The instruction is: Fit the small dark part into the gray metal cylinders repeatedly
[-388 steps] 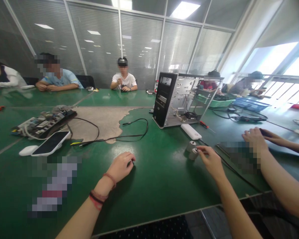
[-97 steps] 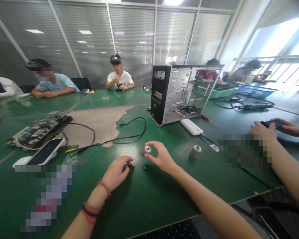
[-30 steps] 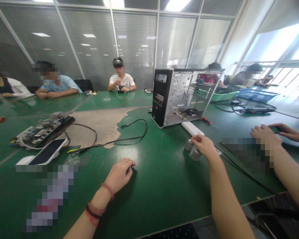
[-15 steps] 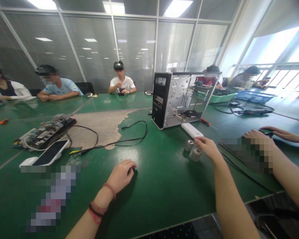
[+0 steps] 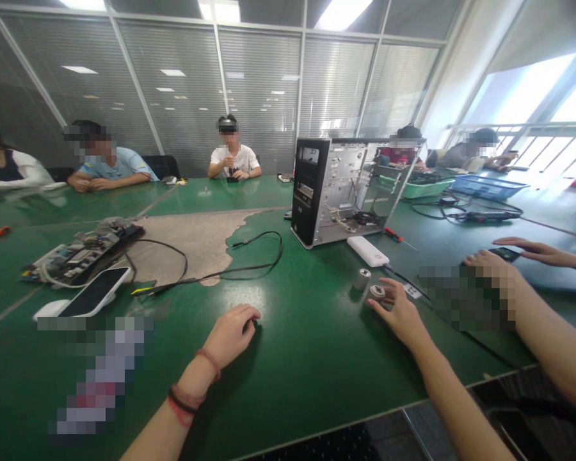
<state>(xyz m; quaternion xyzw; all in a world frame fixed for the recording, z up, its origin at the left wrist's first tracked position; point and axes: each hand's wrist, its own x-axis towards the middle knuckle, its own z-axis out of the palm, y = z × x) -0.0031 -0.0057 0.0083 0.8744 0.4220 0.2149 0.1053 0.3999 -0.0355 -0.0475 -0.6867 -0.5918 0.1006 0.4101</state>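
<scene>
Dark piece was pinched in the left hand, front-left of the computer case; before the case stood a metal cylinder, then a second cylinder, the right hand curved around it, grip impossible to tell.

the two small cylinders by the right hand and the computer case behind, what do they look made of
The two small cylinders look like metal with a satin grey finish, going by their brighter end faces. The computer case has an evenly black, slotted front, probably plastic; its inside looks like bare sheet metal, silvery with punched holes.
</scene>
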